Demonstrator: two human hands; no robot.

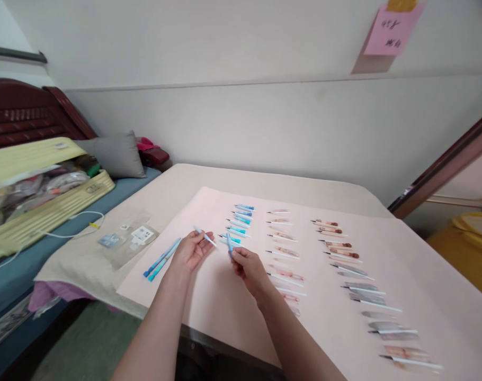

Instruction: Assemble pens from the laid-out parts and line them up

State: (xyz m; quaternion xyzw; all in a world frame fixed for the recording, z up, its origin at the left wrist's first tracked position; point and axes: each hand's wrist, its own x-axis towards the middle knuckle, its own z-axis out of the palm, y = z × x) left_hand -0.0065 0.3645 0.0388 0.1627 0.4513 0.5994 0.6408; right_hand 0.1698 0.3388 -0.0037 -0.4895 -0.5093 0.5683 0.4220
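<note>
In my left hand (191, 250) is a slim white and pale-blue pen piece (204, 236), pinched at the thumb, with the other fingers loosely curled. A short blue pen piece (229, 243) stands nearly upright between the thumb and fingers of my right hand (246, 264). The two pieces are apart, held above a pale pink sheet (209, 307). Left of my left hand lie two long blue pen pieces (161, 260), side by side. Just behind my right hand, white sticks with dark tips lie by blue barrels (241, 221) in a column.
Two more columns hold pink-patterned barrels (286, 251) and brown and grey barrels (344, 254) with dark-tipped sticks. Clear plastic packaging (132, 241) lies at the left. Beyond it are an open yellow case (94, 190) with bags, a white cable (72, 216) and a grey pillow (114, 153).
</note>
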